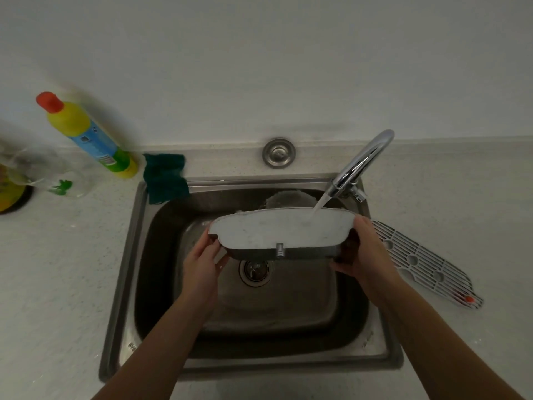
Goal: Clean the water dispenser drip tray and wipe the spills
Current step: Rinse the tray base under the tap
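Note:
The drip tray (277,230), white inside with a dark outer wall, is held level over the steel sink (127,255). My left hand (203,261) grips its left end and my right hand (363,249) grips its right end. Water runs from the chrome faucet (360,163) into the right part of the tray. The tray's slotted grey grille (424,261), with a small red float at its near end, lies on the counter to the right of the sink.
A dark green sponge cloth (164,177) hangs over the sink's back left corner. A yellow detergent bottle (89,137) with a red cap leans against the wall, clear containers (49,174) beside it. A round steel cap (279,153) sits behind the sink; the drain (255,269) lies below the tray.

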A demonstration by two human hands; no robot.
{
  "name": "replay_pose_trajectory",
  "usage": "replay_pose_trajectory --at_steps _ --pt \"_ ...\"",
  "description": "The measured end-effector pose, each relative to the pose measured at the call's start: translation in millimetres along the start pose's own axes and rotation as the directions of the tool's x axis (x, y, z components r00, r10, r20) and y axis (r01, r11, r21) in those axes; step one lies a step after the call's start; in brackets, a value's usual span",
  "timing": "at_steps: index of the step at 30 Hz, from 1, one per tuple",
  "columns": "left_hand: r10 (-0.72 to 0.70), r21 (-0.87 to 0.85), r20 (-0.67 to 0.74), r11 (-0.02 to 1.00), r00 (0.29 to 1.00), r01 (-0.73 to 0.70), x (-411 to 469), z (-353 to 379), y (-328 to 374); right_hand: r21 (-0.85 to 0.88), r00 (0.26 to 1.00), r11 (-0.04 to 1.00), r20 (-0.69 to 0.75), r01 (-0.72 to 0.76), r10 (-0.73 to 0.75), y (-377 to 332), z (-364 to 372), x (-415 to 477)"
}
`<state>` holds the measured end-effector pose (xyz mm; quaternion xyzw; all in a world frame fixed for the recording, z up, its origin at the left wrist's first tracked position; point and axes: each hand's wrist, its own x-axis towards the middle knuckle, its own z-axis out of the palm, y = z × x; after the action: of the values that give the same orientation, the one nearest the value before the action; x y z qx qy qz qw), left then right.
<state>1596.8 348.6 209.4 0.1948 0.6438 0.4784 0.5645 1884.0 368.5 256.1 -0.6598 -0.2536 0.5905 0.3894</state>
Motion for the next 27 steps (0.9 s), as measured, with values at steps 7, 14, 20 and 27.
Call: replay_pose_trajectory --at_steps 7,14,20,27 --pt "-0.137 -0.114 -0.005 0.984 0.991 0.135 2.7 -4.9 0.4 -0.243 0.986 0.96 0.129 0.137 -0.108 -8.9 -5.8 -4.1" --pt "-0.034 -0.155 -0.021 0.987 0.999 0.03 12.1 5.0 7.3 -0.35 0.995 0.936 0.099 0.035 0.0 2.4 -7.3 -9.5" --pt "-0.049 -0.076 0.186 0.995 0.981 0.065 22.1 -10.7 12.4 -0.38 0.982 0.914 0.172 0.139 -0.077 -13.1 -20.9 -1.5" --pt "-0.158 -0.067 0.41 0.977 0.898 0.203 19.8 -16.6 12.6 -0.581 0.809 0.562 0.421 0.588 -0.411 -24.6 -17.9 5.4"
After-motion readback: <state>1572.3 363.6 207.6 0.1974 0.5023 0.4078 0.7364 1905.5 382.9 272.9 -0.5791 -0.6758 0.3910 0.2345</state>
